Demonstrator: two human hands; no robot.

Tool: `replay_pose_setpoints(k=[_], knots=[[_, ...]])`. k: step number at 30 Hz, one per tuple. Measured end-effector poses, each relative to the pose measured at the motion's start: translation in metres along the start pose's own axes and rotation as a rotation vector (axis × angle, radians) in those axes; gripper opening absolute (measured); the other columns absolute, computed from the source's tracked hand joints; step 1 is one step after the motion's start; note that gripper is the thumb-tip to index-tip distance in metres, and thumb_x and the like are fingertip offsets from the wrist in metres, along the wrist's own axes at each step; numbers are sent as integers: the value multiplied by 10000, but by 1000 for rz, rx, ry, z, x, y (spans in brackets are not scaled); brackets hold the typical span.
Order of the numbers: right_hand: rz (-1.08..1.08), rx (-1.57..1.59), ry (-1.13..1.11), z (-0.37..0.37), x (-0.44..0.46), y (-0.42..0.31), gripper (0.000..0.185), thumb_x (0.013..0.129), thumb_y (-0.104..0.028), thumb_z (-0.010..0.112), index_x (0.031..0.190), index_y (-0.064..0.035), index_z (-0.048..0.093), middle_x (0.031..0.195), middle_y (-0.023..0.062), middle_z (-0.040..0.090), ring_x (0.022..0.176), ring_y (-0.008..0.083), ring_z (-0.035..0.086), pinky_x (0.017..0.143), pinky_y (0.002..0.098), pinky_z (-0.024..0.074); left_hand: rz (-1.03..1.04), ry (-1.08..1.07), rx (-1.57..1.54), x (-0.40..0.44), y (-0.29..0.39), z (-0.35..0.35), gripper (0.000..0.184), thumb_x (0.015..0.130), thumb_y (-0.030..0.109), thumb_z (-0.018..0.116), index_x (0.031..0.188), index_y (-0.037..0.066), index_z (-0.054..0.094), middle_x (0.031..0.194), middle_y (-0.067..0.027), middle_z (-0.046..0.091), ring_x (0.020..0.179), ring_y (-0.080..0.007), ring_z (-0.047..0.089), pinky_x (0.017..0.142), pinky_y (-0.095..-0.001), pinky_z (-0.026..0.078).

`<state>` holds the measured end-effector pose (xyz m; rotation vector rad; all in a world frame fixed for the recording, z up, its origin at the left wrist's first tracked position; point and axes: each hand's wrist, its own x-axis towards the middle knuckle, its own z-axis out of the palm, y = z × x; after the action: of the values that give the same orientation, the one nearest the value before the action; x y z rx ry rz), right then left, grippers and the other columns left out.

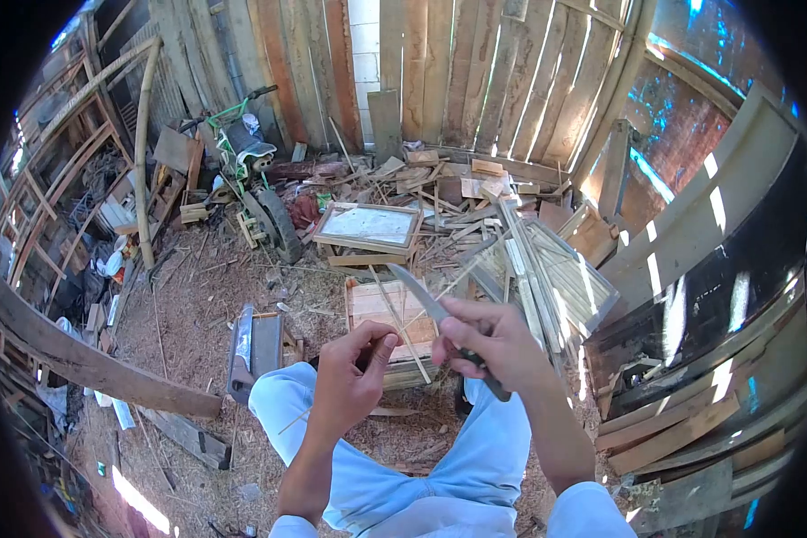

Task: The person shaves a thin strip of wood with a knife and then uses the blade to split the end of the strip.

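Gripping curved metal knife (431, 307): right hand (500, 345); left hand (353, 368): slender strip (294, 421).

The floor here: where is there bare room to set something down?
The most open patch is shaving-strewn floor between the green-framed bike and the long plank at left. Crowding is worst at the wood heap ahead and around the near boards, with left hand, right hand and knife there.

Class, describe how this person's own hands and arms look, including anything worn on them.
The left hand and right hand are bare, with no gloves, rings or watch visible. Both forearms are uncovered; pale, whitish cloth sleeves show at the picture's bottom edge.
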<state>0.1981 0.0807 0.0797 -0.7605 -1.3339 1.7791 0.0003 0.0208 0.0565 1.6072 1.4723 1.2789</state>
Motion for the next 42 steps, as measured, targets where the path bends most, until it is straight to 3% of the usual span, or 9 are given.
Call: replay_pose_setpoints(k=[2,10,13,19,21,24,31,36,42], knots=[[20,3,-83,1,2,1,365,932,-162,557,1249,16,528,738,76,620,466,70,449,390,196,324,9,1,16,-1,1,-2,113,913,77,567,890,-21,618,748,-10,607,631,-38,481,547,-201,367],[-40,93,255,-30,6,-30,339,935,-154,542,1239,-3,528,690,20,550,456,35,423,373,165,306,25,-10,14,-11,-13,-12,134,911,110,585,879,-16,615,663,9,576,564,-36,447,499,-212,343],[-235,243,381,-43,12,-29,300,945,-172,535,1206,-25,544,676,26,534,474,46,407,380,171,314,-51,-62,-45,-6,-18,-11,154,921,131,577,875,-12,609,643,31,540,556,-27,423,489,-205,321],[-87,165,298,-20,15,-21,255,931,-196,565,1120,-24,578,609,-14,481,440,22,370,370,170,277,-75,-86,-155,-1,-11,-5,162,931,137,562,879,-9,606,626,46,500,552,-25,406,485,-200,306],[-127,195,292,-19,19,-19,203,889,-183,631,978,-2,611,604,-8,492,440,25,366,373,178,278,-75,-116,-84,-1,-11,-6,156,932,133,559,886,-7,611,625,45,502,555,-24,410,490,-203,316],[-198,214,325,-25,24,-19,179,882,-156,634,962,3,618,602,-11,490,436,26,362,369,179,273,-111,-101,-117,-4,-14,-11,134,906,101,586,907,-27,625,682,-2,602,609,-31,485,530,-207,382],[-406,265,620,-80,25,-44,158,882,-135,627,963,-1,608,588,-32,451,426,20,327,363,170,240,-80,-79,-24,-11,-44,-52,105,895,71,586,900,-21,637,696,-20,617,633,-45,516,572,-208,418],[-374,248,633,-71,27,-28,145,879,-145,633,936,-16,601,595,-28,455,426,19,323,363,174,242,-93,-47,-106,-9,-47,-42,95,886,58,593,905,-22,640,722,-18,619,646,-46,517,577,-205,414],[-195,180,408,-15,37,8,155,870,-152,647,918,-13,597,583,-23,476,423,18,361,367,172,259,-22,-77,-153,2,-34,-5,109,910,72,574,977,-4,616,828,10,622,634,-10,469,540,-178,365]])
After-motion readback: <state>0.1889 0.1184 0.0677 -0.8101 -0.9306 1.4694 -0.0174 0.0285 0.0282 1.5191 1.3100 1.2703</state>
